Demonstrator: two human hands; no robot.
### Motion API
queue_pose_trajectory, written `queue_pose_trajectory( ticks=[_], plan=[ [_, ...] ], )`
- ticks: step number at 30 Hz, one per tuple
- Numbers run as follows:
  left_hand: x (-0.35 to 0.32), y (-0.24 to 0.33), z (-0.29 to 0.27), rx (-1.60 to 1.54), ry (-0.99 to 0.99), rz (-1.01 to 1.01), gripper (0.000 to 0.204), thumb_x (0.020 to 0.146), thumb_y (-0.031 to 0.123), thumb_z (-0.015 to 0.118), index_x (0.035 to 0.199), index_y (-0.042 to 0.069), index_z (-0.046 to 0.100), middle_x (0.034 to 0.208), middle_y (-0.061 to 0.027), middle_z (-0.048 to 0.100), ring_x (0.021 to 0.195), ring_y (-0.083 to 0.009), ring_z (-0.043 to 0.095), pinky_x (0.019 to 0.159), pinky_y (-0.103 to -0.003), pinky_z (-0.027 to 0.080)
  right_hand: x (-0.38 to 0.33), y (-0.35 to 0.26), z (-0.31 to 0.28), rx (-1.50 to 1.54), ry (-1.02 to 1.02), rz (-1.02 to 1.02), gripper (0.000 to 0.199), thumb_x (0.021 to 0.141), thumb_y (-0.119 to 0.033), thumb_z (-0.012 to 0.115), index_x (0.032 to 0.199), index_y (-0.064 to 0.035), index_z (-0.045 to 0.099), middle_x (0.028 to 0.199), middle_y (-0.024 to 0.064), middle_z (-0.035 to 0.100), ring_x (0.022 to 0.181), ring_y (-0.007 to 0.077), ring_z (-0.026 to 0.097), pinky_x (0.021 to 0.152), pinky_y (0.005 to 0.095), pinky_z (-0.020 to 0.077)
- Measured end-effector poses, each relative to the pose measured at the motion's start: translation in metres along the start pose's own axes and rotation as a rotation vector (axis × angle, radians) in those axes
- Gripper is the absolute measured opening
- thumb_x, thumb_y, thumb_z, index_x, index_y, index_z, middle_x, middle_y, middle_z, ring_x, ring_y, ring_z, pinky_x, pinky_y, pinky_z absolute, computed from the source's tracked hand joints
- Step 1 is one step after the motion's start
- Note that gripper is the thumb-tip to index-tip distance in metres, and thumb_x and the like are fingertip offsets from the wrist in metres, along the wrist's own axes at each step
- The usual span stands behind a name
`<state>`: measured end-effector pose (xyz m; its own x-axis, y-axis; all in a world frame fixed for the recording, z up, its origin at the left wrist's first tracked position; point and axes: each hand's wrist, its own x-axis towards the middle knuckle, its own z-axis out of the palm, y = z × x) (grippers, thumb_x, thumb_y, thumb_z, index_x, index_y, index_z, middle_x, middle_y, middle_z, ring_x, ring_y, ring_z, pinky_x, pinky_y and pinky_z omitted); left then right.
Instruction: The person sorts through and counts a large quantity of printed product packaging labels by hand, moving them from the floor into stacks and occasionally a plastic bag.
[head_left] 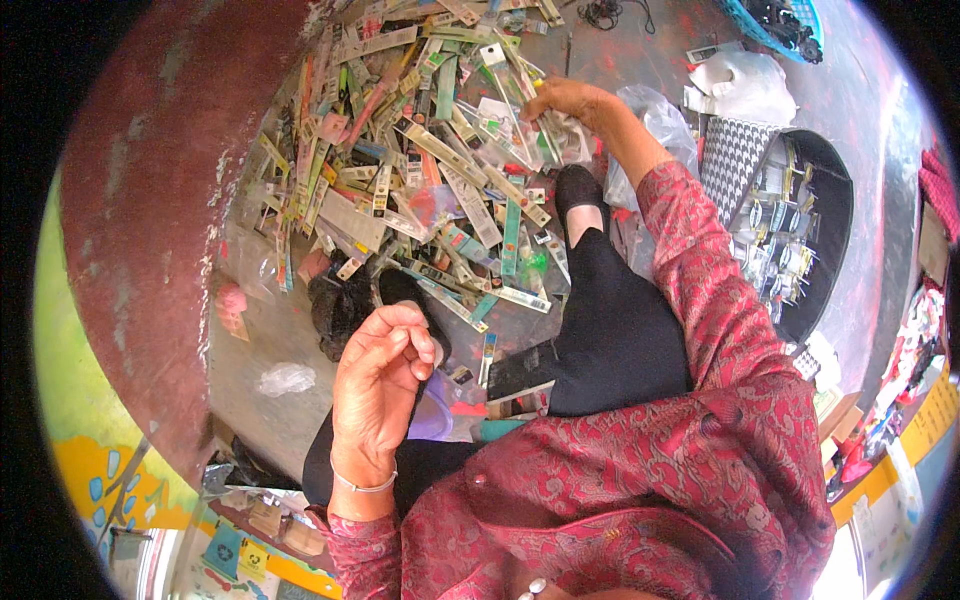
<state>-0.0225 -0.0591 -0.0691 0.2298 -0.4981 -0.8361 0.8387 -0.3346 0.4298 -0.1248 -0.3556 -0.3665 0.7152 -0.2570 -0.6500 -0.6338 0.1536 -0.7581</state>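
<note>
A heap of slim, flat packages (440,145) in clear plastic, with white, green and yellow cards, covers the floor in front of me. My right hand (566,102) reaches to the heap's right edge, fingers bent down and closed around the end of a slim clear package (548,142). Part of that grip is hidden by the hand itself. Nearer to me, my left hand (382,362) is raised above my left leg, clear of the heap. Its fingers are curled in toward the thumb, and nothing shows in them.
On the right, a houndstooth-patterned container (735,165) lies tipped with packaged pieces inside. White bags (745,88) and a clear bag (660,135) are beside it. A blue basket (808,22) stands at the far right. Crumpled clear plastic (286,379) and a dark bundle (340,315) lie at left.
</note>
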Motion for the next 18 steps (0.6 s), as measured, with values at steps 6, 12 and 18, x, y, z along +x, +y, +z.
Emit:
queue_pose_trajectory(
  ticks=[6,12,18],
  plan=[
    [-0.003,0.001,-0.002,-0.008,-0.024,-0.004,0.015,0.080,0.010,0.055,0.091,0.001,0.055,0.073,-0.0059,0.055,0.066,-0.0141,0.048,0.057,-0.022,0.037,-0.017,-0.025,0.010,-0.015,-0.014,0.073,0.031,0.059,-0.024,0.070,0.077,0.0005,0.066,0.076,0.0096,0.064,0.069,0.0178,0.058,0.063,0.0303,0.0445],
    [0.000,0.003,0.000,0.007,-0.004,0.028,0.017,0.080,0.010,0.055,0.094,0.001,0.055,0.074,-0.0047,0.055,0.066,-0.0126,0.049,0.058,-0.023,0.037,-0.010,0.002,0.020,-0.688,0.139,0.145,0.050,0.055,-0.034,0.072,0.085,0.0053,0.062,0.081,0.0178,0.063,0.071,0.0255,0.060,0.064,0.0376,0.0469],
    [0.001,0.000,-0.010,0.006,0.046,0.088,0.022,0.082,0.014,0.056,0.101,0.002,0.053,0.079,-0.0032,0.056,0.071,-0.0107,0.052,0.061,-0.022,0.039,-0.027,-0.049,0.037,0.390,-0.116,-0.064,0.028,0.074,-0.030,0.067,0.078,-0.0019,0.064,0.076,0.0079,0.063,0.065,0.0142,0.057,0.060,0.0269,0.0442]
  ],
)
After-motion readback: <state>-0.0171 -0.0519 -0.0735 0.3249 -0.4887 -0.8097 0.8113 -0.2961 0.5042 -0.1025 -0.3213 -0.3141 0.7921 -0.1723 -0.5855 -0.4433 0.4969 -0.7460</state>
